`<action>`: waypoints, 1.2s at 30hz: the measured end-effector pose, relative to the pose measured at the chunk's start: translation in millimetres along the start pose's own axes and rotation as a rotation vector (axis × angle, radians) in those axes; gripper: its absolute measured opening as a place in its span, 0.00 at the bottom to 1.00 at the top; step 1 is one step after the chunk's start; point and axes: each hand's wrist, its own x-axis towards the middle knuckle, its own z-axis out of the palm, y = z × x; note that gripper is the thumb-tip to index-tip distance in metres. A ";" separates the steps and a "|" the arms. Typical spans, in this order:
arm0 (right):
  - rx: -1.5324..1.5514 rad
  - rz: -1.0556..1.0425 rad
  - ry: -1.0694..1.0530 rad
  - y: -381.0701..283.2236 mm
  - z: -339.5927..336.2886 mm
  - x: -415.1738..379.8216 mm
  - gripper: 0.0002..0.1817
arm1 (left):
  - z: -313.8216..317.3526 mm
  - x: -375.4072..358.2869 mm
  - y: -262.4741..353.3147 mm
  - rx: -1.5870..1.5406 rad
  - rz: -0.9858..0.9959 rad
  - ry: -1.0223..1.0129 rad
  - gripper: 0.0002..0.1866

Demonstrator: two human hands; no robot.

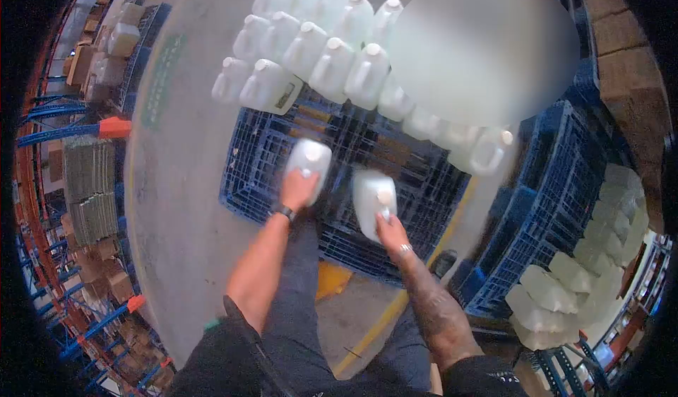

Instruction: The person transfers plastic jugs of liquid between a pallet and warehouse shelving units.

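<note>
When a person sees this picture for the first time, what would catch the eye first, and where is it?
Probably the white jug in the left hand and the second jug in the right hand, both seen over the blue pallet near the middle. The eye may then go to the rows of similar white jugs beyond the hands, toward the top.

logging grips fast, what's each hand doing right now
Left hand: closed, holding a white-capped plastic jug.
Right hand: closed, holding a second white-capped jug.
</note>
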 end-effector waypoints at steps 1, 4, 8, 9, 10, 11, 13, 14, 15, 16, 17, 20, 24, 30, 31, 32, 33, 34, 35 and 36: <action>-0.009 -0.011 0.004 -21.5 27.3 28.0 0.25 | -17.8 26.5 -8.3 0.024 0.035 0.016 0.25; 0.113 -0.099 0.107 -111.2 102.0 80.1 0.25 | -54.0 106.4 -31.3 -0.039 0.130 0.018 0.24; 0.263 -0.451 0.185 -192.8 176.8 154.4 0.23 | -54.6 221.7 -65.5 -0.066 0.132 -0.074 0.23; 0.217 -0.383 0.100 -208.2 184.0 171.6 0.22 | -45.9 244.9 -71.9 -0.098 0.074 -0.119 0.23; 0.174 -0.307 0.014 -220.1 184.9 177.4 0.21 | -55.2 248.8 -63.6 -0.139 0.078 -0.075 0.23; 0.167 -0.287 0.012 -220.9 186.3 175.4 0.21 | -67.5 247.7 -58.8 -0.176 0.071 -0.031 0.23; 0.144 -0.340 0.018 -227.2 186.9 169.5 0.19 | -65.2 250.8 -69.8 -0.140 0.120 -0.112 0.25; 0.175 -0.353 0.002 -217.2 182.5 168.6 0.20 | -61.1 239.6 -69.8 -0.074 0.137 -0.002 0.26; 0.174 -0.359 0.009 -202.6 178.7 170.4 0.20 | -56.4 227.2 -65.6 -0.011 0.160 0.110 0.28; 0.235 -0.476 0.106 -182.6 174.1 170.6 0.21 | -49.7 211.9 -58.8 0.048 0.192 0.364 0.28; 0.293 -0.596 0.204 -163.4 165.4 168.2 0.23 | -41.2 194.1 -52.1 0.104 0.221 0.621 0.28; 0.805 -0.008 0.165 -133.2 85.0 148.8 0.33 | 15.4 153.4 -50.3 -0.796 -0.202 0.810 0.27; 1.357 0.220 0.482 -83.3 -22.1 152.5 0.50 | 62.8 142.4 -38.9 -2.035 -0.581 -0.148 0.33; 1.687 -0.060 0.589 -49.0 -118.7 186.5 0.58 | 98.3 173.2 -40.3 -1.961 -0.306 -0.140 0.30; 1.691 -0.052 0.594 -44.4 -124.3 193.9 0.58 | 98.9 175.6 -39.9 -1.972 -0.292 -0.151 0.30; 1.739 -0.230 0.510 -40.6 -128.9 200.6 0.56 | 96.9 177.9 -36.0 -1.983 -0.278 -0.162 0.31; 1.770 -0.409 0.422 -36.6 -131.6 206.1 0.54 | 92.8 180.4 -33.3 -2.107 -0.398 -0.176 0.30; 1.708 -0.416 0.452 -31.2 -128.9 208.0 0.54 | 88.4 176.4 -31.5 -2.227 -0.529 -0.178 0.30; 1.646 -0.422 0.482 -27.9 -125.7 209.3 0.53 | 90.8 180.1 -33.9 -2.222 -0.523 -0.185 0.30; 1.734 -0.413 0.468 -26.0 -123.6 210.1 0.52 | 94.9 186.2 -34.3 -2.178 -0.495 -0.156 0.30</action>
